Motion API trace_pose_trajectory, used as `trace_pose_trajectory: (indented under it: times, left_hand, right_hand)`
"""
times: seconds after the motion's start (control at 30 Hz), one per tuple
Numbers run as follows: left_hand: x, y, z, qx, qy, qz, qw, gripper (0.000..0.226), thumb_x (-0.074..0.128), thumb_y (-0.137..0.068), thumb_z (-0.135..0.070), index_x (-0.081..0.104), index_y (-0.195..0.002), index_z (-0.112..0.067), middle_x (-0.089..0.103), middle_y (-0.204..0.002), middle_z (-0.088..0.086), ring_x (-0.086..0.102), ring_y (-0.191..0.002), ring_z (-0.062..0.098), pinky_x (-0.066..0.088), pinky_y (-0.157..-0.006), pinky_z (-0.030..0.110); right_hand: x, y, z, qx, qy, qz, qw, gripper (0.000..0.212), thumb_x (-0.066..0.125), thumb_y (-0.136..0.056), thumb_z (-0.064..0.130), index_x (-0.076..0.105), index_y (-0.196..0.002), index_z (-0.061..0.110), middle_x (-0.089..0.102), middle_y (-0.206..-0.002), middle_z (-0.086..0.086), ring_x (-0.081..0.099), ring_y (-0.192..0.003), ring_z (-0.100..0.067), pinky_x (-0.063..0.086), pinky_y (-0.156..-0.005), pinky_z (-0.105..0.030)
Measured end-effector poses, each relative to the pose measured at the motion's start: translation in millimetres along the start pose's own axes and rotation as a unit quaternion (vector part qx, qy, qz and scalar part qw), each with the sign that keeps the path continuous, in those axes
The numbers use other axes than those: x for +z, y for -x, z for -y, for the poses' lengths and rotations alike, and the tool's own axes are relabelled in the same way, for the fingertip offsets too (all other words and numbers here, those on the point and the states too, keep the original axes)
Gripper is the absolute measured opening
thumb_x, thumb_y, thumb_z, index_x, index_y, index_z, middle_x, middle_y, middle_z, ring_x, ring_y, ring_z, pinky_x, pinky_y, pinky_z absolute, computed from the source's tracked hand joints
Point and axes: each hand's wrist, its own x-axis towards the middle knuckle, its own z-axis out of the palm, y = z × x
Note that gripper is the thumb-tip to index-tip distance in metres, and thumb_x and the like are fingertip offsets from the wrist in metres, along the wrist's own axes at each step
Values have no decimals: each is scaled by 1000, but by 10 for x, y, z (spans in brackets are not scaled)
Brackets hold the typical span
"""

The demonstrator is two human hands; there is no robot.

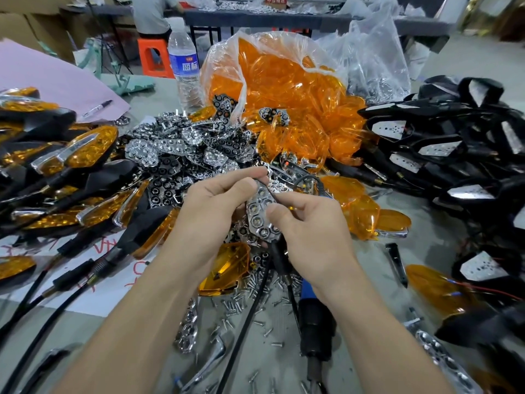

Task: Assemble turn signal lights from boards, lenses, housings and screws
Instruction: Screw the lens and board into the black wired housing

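Grey table (369, 268) is covered with parts. At the far centre, a clear bag of orange lenses (284, 81) is spilled open toward the middle. A heap of black housings (454, 143) with white boards inside is stacked on the right; a heap of finished lights (85, 149), orange-faced with black stalks, is laid on the left. A pile of chrome reflectors (176, 155) is between them, just beyond the hands. Left hand (210, 211) is curled, thumb and fingertips pinched on the upper end of one reflector piece (260, 211). Right hand (309, 231) is curled too, thumb pressed on the piece's right edge, fingers tucked underneath. The piece is held tilted above the table centre; a black stalk is seen below it, and whether it is joined cannot be told. A water bottle (184, 66) is stood upright left of the bag. A screwdriver (315, 322) is laid under the right wrist. A single orange lens (224, 268) is beneath the hands, with loose screws (241, 302) scattered beside it. A pen (96, 108) is laid on pink paper, far left.
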Motion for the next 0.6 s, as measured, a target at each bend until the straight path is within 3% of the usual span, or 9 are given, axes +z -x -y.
trace_pose_trajectory:
  times: [0.03, 0.1, 0.17, 0.23, 0.3, 0.4, 0.47, 0.6]
  left_hand:
    - [-9, -1, 8, -8, -18, -3, 1000, 24, 59, -103, -17, 82, -108, -23, 79, -112, 0, 74, -104, 18, 59, -83, 31]
    - [-4, -5, 13, -25, -22, -5, 999, 22, 60, -102, -18, 82, -104, -19, 80, -109, 4, 74, -104, 23, 58, -85, 37]
    - [12, 0, 11, -15, -31, -22, 999, 23, 63, -100, -12, 83, -93, -17, 80, -98, 7, 74, -89, 17, 58, -72, 29]
    - [14, -4, 11, 13, -47, -56, 997, 27, 65, -98, -9, 84, -82, -20, 80, -84, 2, 71, -73, 7, 54, -60, 21]
    - [-2, -16, 19, 32, -56, -86, 994, 29, 68, -96, -8, 84, -77, -24, 79, -79, -1, 69, -69, 7, 55, -57, 22]
    - [-4, -25, 44, 34, -57, -98, 993, 27, 68, -95, -11, 84, -78, -24, 79, -81, 2, 70, -71, 12, 57, -60, 29]
    - [8, -20, 58, 39, -49, -102, 993, 26, 69, -95, -12, 84, -78, -25, 79, -80, 1, 71, -71, 12, 57, -61, 29]
    - [1, 1, 39, 51, -27, -97, 994, 22, 70, -97, -18, 84, -82, -24, 79, -81, -1, 72, -69, 9, 56, -56, 23]
  right_hand:
    - [6, 6, -12, -1, 5, 1, 1000, 46, 71, -97, 25, 70, -71, 62, 77, -91, 7, 72, -86, -19, 59, -79, -46]
    - [7, 18, -59, -1, -2, 3, 1000, 33, 72, -96, 25, 78, -80, 52, 78, -90, 5, 73, -86, -21, 60, -81, -50]
    - [1, 5, -91, 10, -18, 8, 1000, 14, 74, -94, 26, 81, -96, 39, 78, -86, 17, 74, -84, -7, 61, -80, -38]
    - [-4, -5, -104, 22, -37, 37, 998, 18, 75, -91, 31, 79, -85, 47, 77, -83, 22, 71, -82, 4, 56, -78, -28]
    - [-8, -14, -90, 32, -49, 69, 996, 15, 73, -83, 37, 75, -82, 52, 76, -82, 19, 69, -76, 5, 52, -72, -25]
    - [-24, -13, -117, 58, -63, 118, 989, 31, 72, -75, 36, 72, -106, 41, 78, -91, 10, 76, -78, -12, 62, -76, -42]
    - [-16, -10, -139, 59, -77, 117, 988, 37, 72, -75, 31, 71, -111, 39, 79, -95, 2, 78, -79, -24, 63, -81, -53]
    - [24, -30, -164, 64, -115, 102, 986, 42, 71, -76, 28, 73, -118, 33, 79, -102, -3, 78, -81, -29, 63, -82, -55]
